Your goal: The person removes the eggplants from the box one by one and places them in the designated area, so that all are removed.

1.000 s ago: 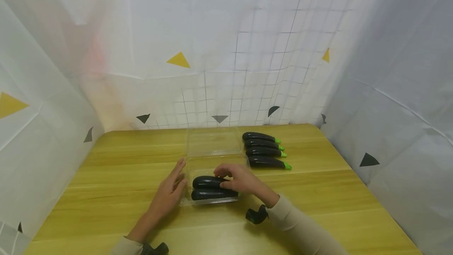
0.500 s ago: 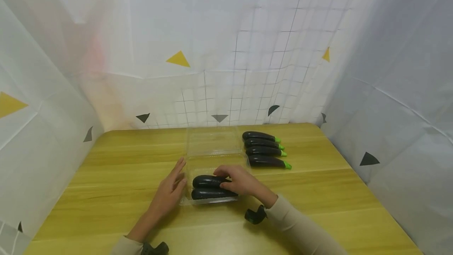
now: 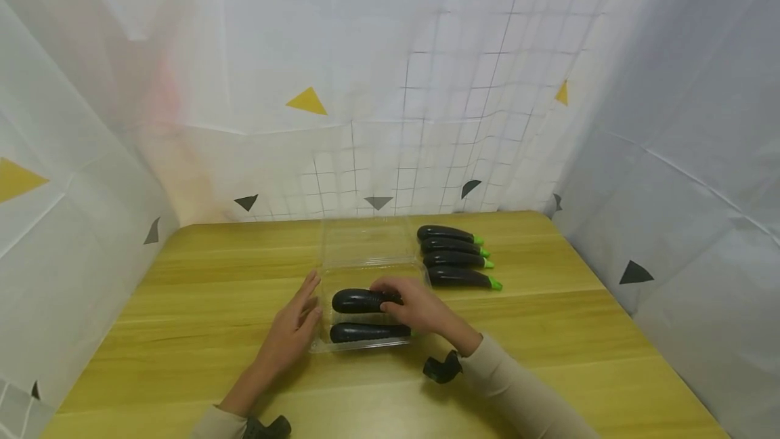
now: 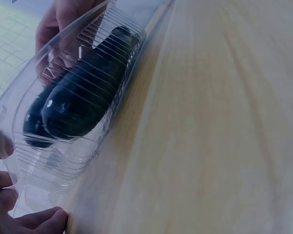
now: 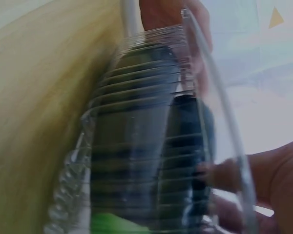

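Observation:
A clear plastic clamshell box (image 3: 329,346) lies on the table with its lid folded back. Inside are two dark eggplants: the near eggplant (image 3: 365,332) lies along the front wall, and the far eggplant (image 3: 353,301) sits behind it with a gap between. My right hand (image 3: 417,305) pinches the far eggplant near its stem end, thumb in front and fingers behind, hiding that end. My left hand (image 3: 292,327) rests against the box's left side with extended fingers. In the left wrist view, the near eggplant (image 4: 85,92) shows through the ribbed wall.
Several eggplants (image 3: 457,277) with green stems lie in a row on the wooden table (image 3: 201,303), right of the open lid (image 3: 368,242). White sheeting (image 3: 244,73) encloses the table at the back and both sides. Dark wrist mounts (image 3: 441,368) hang below the wrists.
My right hand has shifted the far eggplant backward inside the box, opening a gap from the near one. My left hand stays at the box's left side.

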`<state>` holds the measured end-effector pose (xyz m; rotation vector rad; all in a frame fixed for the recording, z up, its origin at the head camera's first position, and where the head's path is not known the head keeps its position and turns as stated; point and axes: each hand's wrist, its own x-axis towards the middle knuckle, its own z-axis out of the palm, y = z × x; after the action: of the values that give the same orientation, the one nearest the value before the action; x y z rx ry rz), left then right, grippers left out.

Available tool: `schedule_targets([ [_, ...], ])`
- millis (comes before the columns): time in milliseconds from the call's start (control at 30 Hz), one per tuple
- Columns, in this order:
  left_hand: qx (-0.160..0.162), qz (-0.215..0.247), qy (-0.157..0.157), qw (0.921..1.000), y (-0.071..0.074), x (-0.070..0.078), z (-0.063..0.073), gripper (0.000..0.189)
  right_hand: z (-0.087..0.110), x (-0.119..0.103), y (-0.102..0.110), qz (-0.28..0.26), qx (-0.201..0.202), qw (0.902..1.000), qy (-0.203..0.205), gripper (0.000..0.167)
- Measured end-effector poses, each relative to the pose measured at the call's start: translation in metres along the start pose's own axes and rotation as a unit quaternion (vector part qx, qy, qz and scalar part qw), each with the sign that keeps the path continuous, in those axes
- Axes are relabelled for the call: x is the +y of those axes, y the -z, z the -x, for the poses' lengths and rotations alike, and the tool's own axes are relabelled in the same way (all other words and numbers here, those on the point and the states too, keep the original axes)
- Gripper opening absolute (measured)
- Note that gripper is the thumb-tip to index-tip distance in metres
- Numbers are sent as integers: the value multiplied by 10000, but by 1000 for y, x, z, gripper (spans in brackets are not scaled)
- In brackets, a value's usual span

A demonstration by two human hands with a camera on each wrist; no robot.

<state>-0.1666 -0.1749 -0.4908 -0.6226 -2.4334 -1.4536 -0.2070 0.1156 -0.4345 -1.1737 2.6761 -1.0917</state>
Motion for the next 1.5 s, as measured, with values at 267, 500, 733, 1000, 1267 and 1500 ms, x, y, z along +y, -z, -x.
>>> schedule_targets([
  [267,-3,-31,-83,10000,0,0,-1,58,1,-3,8,-106,279,9995,118,32],
  [500,-26,20,-117,9999,0,-1,-1,58,3,-4,16,37,583,9979,296,32],
  [733,81,-21,-209,9997,-2,-2,0,57,8,-7,25,-90,578,9983,0,34],
  [1000,85,-49,-229,9997,-2,0,0,57,11,-8,33,-203,698,9973,34,34],
  [1267,101,-48,-237,9997,-2,-2,1,59,16,-8,41,-21,841,9964,114,33],
  [1500,96,-19,-274,9996,-2,-1,0,58,21,-6,49,148,1003,9948,27,33],
])
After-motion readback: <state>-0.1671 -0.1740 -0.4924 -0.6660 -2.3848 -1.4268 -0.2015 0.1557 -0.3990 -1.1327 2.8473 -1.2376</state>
